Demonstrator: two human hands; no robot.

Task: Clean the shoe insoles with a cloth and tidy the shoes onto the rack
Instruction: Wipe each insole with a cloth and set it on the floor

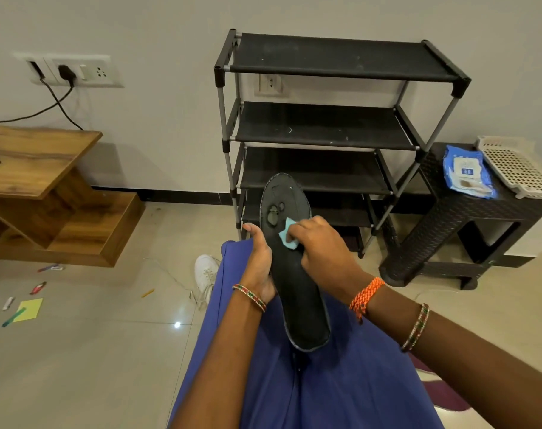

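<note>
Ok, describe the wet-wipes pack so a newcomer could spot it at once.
Find the black shoe rack against the wall; a dark woven side table stands right of it. The wipes pack lies flat on top, beside a white perforated basket. It is the only blue, crinkly packet, with a white label.

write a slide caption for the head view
Left hand holds a black insole while right hand wipes it with a blue cloth.

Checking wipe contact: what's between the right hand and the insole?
In the head view, a light blue cloth lies under the right hand, pressed on the black insole.
</note>
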